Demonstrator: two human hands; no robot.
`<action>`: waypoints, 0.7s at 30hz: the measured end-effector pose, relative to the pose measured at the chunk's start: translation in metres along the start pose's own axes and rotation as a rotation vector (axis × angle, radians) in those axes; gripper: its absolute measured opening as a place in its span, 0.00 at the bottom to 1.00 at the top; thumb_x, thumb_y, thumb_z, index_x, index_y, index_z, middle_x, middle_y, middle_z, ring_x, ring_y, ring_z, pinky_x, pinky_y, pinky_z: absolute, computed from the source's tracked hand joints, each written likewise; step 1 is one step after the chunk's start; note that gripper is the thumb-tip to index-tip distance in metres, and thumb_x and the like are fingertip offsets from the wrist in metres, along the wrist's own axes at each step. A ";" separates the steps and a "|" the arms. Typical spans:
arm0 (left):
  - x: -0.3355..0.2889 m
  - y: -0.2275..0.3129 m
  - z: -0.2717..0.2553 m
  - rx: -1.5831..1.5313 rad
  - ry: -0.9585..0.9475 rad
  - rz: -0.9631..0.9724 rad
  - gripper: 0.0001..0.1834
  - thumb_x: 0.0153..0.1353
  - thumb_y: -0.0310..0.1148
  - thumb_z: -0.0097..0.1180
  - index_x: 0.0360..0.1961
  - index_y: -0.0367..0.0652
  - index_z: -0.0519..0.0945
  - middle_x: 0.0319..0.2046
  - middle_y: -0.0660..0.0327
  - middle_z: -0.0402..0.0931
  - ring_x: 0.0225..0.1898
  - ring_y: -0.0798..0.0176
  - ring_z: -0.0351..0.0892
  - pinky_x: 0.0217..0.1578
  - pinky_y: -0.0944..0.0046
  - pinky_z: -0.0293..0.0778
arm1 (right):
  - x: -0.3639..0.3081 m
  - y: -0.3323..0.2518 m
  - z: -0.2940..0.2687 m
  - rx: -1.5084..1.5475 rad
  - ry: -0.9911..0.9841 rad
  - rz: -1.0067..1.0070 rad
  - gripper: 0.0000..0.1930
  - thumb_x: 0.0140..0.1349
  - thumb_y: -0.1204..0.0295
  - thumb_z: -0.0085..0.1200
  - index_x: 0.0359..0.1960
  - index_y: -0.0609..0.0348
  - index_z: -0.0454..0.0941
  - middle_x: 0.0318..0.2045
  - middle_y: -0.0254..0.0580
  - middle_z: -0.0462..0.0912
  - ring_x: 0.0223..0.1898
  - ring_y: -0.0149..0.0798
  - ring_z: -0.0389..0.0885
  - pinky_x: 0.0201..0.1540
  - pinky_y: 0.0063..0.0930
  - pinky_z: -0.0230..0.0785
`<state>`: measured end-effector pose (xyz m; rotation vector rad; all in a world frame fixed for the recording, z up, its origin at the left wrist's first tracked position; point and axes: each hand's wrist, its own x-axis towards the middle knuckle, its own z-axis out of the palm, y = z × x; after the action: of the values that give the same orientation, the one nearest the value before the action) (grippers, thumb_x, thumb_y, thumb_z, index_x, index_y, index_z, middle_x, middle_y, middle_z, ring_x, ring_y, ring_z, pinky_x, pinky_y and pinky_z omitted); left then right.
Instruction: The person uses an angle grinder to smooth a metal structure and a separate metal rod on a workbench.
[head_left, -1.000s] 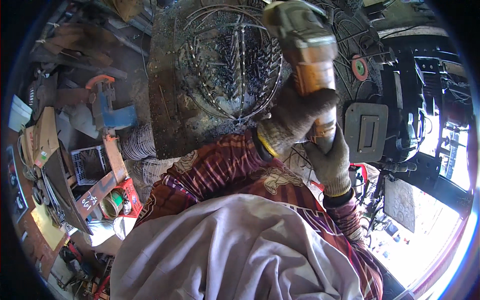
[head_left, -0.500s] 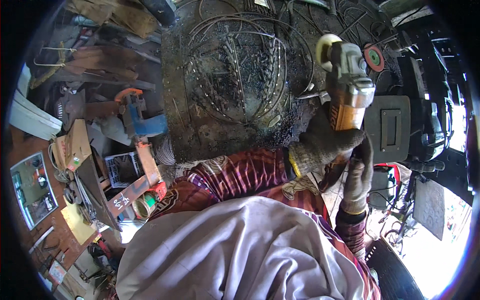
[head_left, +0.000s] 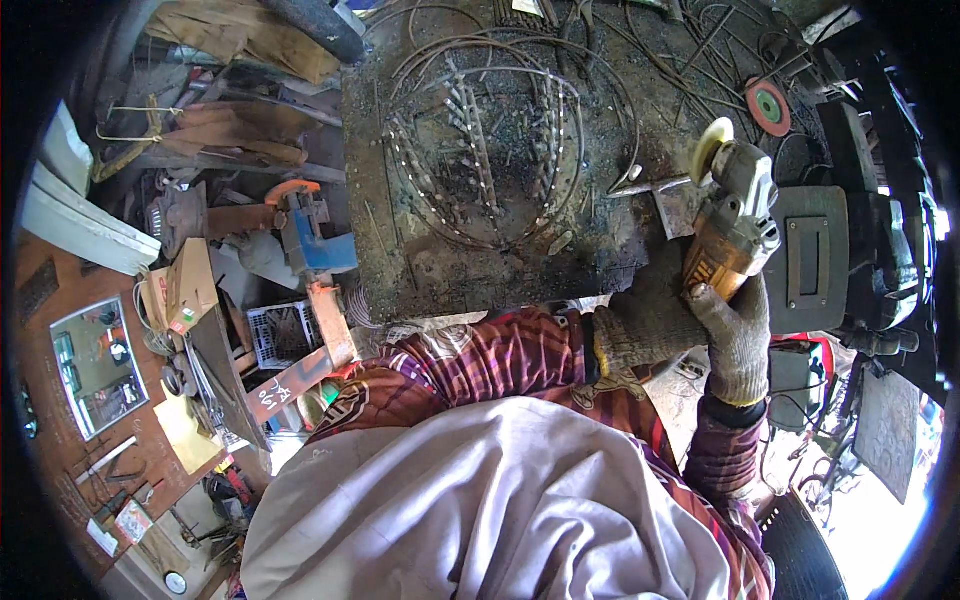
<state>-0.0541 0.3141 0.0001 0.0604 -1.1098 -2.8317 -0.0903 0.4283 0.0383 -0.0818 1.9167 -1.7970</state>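
Note:
An angle grinder (head_left: pixel 722 255) with an orange body, grey metal head and pale disc (head_left: pixel 712 150) points away from me, over the right edge of the dark metal worktable (head_left: pixel 375 285). My right hand (head_left: pixel 740 345), in a knitted work glove, is closed round the grinder's rear body, thumb along its top. In a darker glove with a yellow cuff, my left hand (head_left: pixel 655 315) reaches across and grips the grinder's left side; its fingers are partly hidden. On the worktable lies a curved frame of thin metal rods (head_left: pixel 487 180), with short rod pieces set along it.
A red-rimmed disc (head_left: pixel 768 107) lies at the table's far right among loose rods. Beside the grinder is a grey welding mask (head_left: pixel 808 258). To the left are a blue-and-orange clamp-like tool (head_left: pixel 318 248), a white plastic crate (head_left: pixel 283 335) and a cardboard box (head_left: pixel 188 290).
The grinder has come nearer to me and slightly right, its head tilted further right. My right hand has shifted onto its rear body. The whole view has shifted a little.

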 end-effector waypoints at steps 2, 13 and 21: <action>-0.002 -0.003 -0.001 0.017 -0.029 0.084 0.28 0.59 0.28 0.69 0.59 0.38 0.74 0.54 0.55 0.79 0.56 0.59 0.80 0.59 0.57 0.77 | 0.003 0.002 -0.001 -0.042 0.005 0.009 0.34 0.57 0.76 0.70 0.65 0.64 0.69 0.54 0.44 0.81 0.52 0.36 0.81 0.57 0.32 0.75; -0.007 0.007 -0.014 0.689 -0.106 0.159 0.38 0.51 0.39 0.72 0.63 0.40 0.71 0.50 0.47 0.81 0.49 0.46 0.85 0.49 0.48 0.80 | 0.010 0.019 -0.013 0.073 0.077 -0.088 0.32 0.55 0.75 0.69 0.62 0.64 0.72 0.52 0.42 0.82 0.49 0.35 0.82 0.56 0.33 0.75; -0.019 0.022 -0.008 1.147 -0.225 -0.326 0.36 0.49 0.47 0.76 0.56 0.39 0.79 0.43 0.49 0.85 0.44 0.52 0.88 0.45 0.51 0.82 | 0.010 0.027 -0.026 0.088 0.125 -0.180 0.31 0.54 0.73 0.72 0.60 0.63 0.73 0.51 0.43 0.83 0.49 0.36 0.84 0.52 0.32 0.78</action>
<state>-0.0331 0.2946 0.0086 0.0033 -2.7971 -2.0102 -0.1018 0.4516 0.0093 -0.1171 1.9664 -2.0465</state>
